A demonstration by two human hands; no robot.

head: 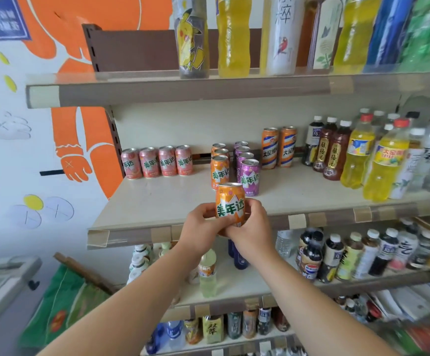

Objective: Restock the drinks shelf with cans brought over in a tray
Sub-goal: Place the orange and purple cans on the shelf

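An orange can (230, 202) with green lettering stands upright at the front edge of the middle shelf (157, 201). My left hand (200, 222) grips its lower left side and my right hand (253, 227) grips its lower right side. Directly behind it runs a row of matching orange cans (219, 170), with a row of purple cans (249, 176) beside them. Several pink cans (157, 161) line the back left of the same shelf. No tray is in view.
Two tall orange-and-blue cans (279, 147) and several bottles (362, 155) fill the shelf's right part. Bottles stand on the top shelf (208, 87) and on the lower shelves (349, 255). A painted wall (42, 124) lies to the left, with a white freezer (0, 283) below it.
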